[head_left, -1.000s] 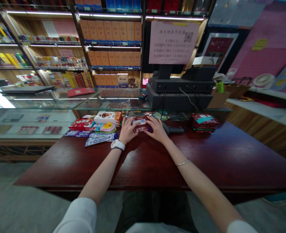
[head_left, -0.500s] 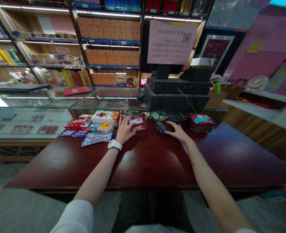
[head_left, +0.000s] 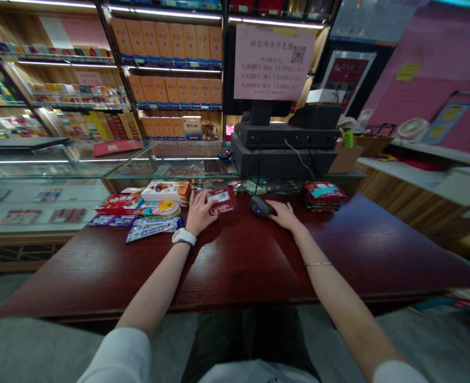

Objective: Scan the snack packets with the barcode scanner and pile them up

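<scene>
Both forearms reach forward from white sleeves [head_left: 117, 355] and lie low over the tabletop [head_left: 238, 271], a dark red wood surface, with the elbows well apart and the hands close to its far edge.

The left hand [head_left: 197, 214], with a white wristwatch [head_left: 184, 237] on its wrist, sits palm down with the fingers spread and pointing forward. Its fingertips touch the left edge of a small red packet [head_left: 221, 200] with a white label; the packet lies at a slant just beyond them. Whether the hand is gripping it or only touching it, I cannot tell.

The right hand [head_left: 283, 214], with a thin silver bangle [head_left: 318, 263] on its forearm, is flat and open, its fingers stretched onto the rear of a black computer mouse [head_left: 261, 206]. The mouse lies between the two hands, nearer the right one and just beside the red packet.

Left of the left hand lie a white-and-orange snack box [head_left: 165, 190], a red box [head_left: 119, 203], a round colourful pack [head_left: 157, 209], and blue-and-white wrapped bars [head_left: 153, 229]. Well to the right of the right hand sits a stack of red-and-teal packets [head_left: 322, 194].

Behind the tabletop stand a glass display counter [head_left: 147, 167] and a black cash register unit [head_left: 283, 151], with a pink notice [head_left: 274, 62] above it and shelves of orange cartons [head_left: 165, 48] beyond.
</scene>
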{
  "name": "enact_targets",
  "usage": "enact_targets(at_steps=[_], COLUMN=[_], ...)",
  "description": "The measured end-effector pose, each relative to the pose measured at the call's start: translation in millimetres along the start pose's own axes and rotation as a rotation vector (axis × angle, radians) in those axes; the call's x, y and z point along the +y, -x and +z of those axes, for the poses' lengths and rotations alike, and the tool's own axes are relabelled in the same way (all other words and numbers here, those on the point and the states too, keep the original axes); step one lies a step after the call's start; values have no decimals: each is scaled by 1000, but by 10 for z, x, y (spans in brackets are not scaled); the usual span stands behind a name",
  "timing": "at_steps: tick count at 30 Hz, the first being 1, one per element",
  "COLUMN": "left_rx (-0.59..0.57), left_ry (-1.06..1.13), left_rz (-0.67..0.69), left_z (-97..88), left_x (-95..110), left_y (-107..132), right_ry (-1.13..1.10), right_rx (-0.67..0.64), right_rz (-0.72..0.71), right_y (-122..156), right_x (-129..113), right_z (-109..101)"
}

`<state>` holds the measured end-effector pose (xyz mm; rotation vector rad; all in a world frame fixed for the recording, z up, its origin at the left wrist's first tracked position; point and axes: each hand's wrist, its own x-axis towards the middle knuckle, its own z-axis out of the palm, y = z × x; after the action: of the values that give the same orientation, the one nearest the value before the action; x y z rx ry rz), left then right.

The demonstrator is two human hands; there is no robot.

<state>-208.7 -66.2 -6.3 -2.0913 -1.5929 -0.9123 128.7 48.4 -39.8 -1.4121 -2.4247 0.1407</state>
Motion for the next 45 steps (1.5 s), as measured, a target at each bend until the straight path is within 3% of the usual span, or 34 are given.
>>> enact_targets(at_steps=[15,24,33,38,45], left_rx=[10,18,11,-8,-10], left_ry=[-18,-18,-24,-59,-50], left_rz=[-6,-40,-61,-50,-51], left_z=[-8,-7,23,17,8], left_x=[8,-50,-81,-76,-46], left_y=[9,17,36,45,43], right_ry=[126,-144,-187,-148,-86], right_rx=[109,339,246,252,240], right_rz=[-157,-301,-364,-459,-472], right_y=[46,110,248,232,204], right_x=[-272,-599,-925,-930,-898], right_z=[-60,-228,-342,-315,-263])
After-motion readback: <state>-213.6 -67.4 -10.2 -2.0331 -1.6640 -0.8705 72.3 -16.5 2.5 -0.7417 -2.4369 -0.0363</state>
